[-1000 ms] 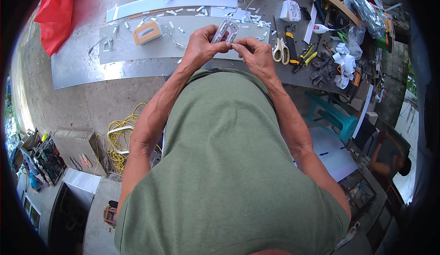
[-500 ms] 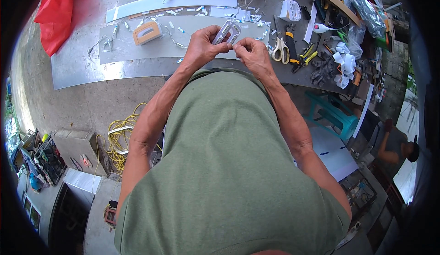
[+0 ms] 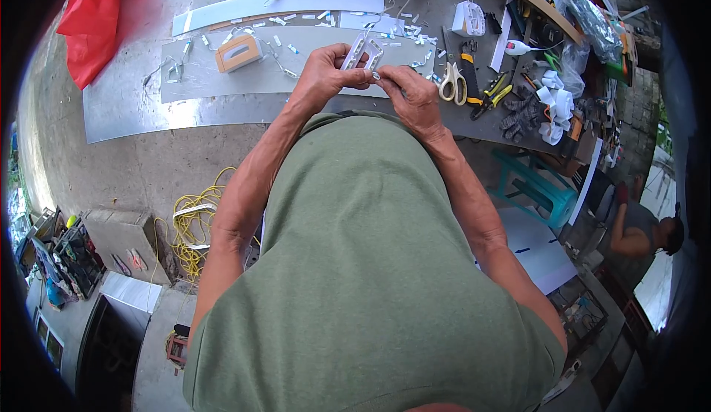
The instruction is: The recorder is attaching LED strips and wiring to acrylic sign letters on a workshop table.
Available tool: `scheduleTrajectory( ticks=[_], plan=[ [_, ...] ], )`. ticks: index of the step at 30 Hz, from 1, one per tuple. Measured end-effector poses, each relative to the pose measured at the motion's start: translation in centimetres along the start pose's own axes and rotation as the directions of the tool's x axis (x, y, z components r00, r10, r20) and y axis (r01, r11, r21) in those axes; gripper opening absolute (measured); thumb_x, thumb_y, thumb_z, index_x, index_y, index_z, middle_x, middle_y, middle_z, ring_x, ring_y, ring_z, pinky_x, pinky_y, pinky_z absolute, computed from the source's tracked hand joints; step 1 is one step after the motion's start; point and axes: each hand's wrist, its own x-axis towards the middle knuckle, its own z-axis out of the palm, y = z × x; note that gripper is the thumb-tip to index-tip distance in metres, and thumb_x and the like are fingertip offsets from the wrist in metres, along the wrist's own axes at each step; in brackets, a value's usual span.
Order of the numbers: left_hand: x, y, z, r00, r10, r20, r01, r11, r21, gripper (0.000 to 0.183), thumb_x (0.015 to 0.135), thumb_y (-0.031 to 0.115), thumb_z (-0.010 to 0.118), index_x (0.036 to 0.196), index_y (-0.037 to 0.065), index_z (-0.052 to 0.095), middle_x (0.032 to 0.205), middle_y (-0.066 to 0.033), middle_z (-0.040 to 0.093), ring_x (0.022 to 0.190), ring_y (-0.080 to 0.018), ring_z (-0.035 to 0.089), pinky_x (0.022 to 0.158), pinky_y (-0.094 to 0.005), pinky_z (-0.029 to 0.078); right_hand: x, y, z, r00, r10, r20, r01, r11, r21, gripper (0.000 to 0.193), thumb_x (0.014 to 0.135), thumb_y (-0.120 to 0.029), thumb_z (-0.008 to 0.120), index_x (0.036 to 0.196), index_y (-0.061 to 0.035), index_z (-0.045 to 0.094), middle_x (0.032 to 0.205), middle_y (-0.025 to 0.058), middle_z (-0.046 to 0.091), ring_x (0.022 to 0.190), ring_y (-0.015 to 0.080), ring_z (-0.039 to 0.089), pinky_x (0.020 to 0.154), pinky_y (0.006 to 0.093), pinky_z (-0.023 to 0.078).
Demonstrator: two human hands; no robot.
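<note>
My left hand (image 3: pixel 326 77) grips a small hollow white shell (image 3: pixel 357 50) with a slot-like opening, fingers behind it and thumb along its near edge. At the shell's near right corner, my right hand (image 3: pixel 415 97) pinches a small white piece (image 3: pixel 376 75), perhaps a light module; the fingers partly hide it. Thin wire rises from the shell's far end. Left of my hands, a white block with a brown face (image 3: pixel 238 54) rests on a grey sheet (image 3: pixel 200 86). Small white modules on wires (image 3: pixel 275 55) lie around it.
Right of my hands lie cream-handled scissors (image 3: pixel 453 84), yellow-and-black pliers (image 3: pixel 495 93) and a dark glove (image 3: pixel 521 112). Further white shells (image 3: pixel 469 19) stand at the back. A red bag (image 3: pixel 89 27) hangs at the left edge. A green stool (image 3: pixel 537 190) and another person (image 3: pixel 637 230) are at right.
The shell has tilted and shifted slightly left in my left hand. My right hand has turned, its back now more in view, and the small white piece shows at its fingertips.
</note>
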Motion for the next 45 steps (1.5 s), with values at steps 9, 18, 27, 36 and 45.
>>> scheduleTrajectory(
  ticks=[9, 18, 27, 36, 45],
  plan=[
    [-0.2, -0.1, 0.0, 1.0, -0.02, -0.001, 0.02, 0.999, -0.029, 0.033, 0.083, 0.005, 0.08, 0.11, -0.008, 0.065, 0.097, -0.0155, 0.071, 0.087, -0.0221, 0.073, 0.082, -0.0334, 0.063, 0.3, 0.4, -0.2, 0.97, -0.241, 0.028, 0.242, 0.957, -0.162, 0.019, 0.086, -0.002, 0.072, 0.105, -0.0017, 0.07, 0.09, 0.0116, 0.071, 0.082, 0.027, 0.07, 0.069, 0.0369, 0.056],
    [-0.1, -0.3, 0.0, 1.0, 0.026, -0.016, -0.026, 0.999, 0.022, 0.032, 0.083, 0.005, 0.081, 0.109, -0.006, 0.066, 0.097, -0.0129, 0.072, 0.085, -0.0198, 0.073, 0.08, -0.0323, 0.062, 0.5, -0.3, 0.2, 0.993, -0.115, 0.014, 0.116, 0.988, -0.1, 0.01, 0.087, -0.003, 0.07, 0.097, -0.0011, 0.07, 0.081, 0.0099, 0.067, 0.072, 0.0243, 0.066, 0.064, 0.0352, 0.053],
    [0.1, -0.4, 0.0, 0.998, 0.067, 0.002, -0.066, 0.988, 0.139, 0.032, 0.083, 0.009, 0.082, 0.108, -0.006, 0.066, 0.093, -0.012, 0.072, 0.085, -0.0177, 0.072, 0.079, -0.0308, 0.061, 1.1, -1.4, 0.2, 0.929, 0.366, 0.059, -0.37, 0.926, 0.077, 0.012, 0.087, -0.01, 0.071, 0.088, 0.0019, 0.073, 0.073, 0.0116, 0.072, 0.062, 0.0148, 0.067, 0.058, 0.0307, 0.052],
    [-0.2, -0.1, -0.1, 1.0, 0.001, -0.014, -0.001, 1.0, -0.013, 0.034, 0.084, 0.004, 0.078, 0.112, -0.01, 0.063, 0.101, -0.0167, 0.071, 0.087, -0.0229, 0.074, 0.082, -0.0342, 0.063, 1.7, -1.0, -1.1, 0.887, 0.398, 0.235, -0.435, 0.89, 0.135, 0.016, 0.094, -0.012, 0.066, 0.102, 0.0006, 0.072, 0.081, 0.0123, 0.074, 0.065, 0.0173, 0.068, 0.059, 0.0306, 0.053],
    [-0.2, 0.1, -0.4, 0.983, -0.178, 0.042, 0.183, 0.971, -0.153, 0.036, 0.084, 0.002, 0.077, 0.116, -0.007, 0.063, 0.103, -0.0166, 0.072, 0.089, -0.0247, 0.075, 0.082, -0.0337, 0.064, 1.5, 0.2, -1.5, 0.98, -0.137, 0.145, 0.138, 0.99, 0.008, 0.024, 0.088, 0.002, 0.066, 0.109, -0.0082, 0.071, 0.096, 0.0094, 0.073, 0.085, 0.0247, 0.072, 0.071, 0.0348, 0.058]
  ],
)
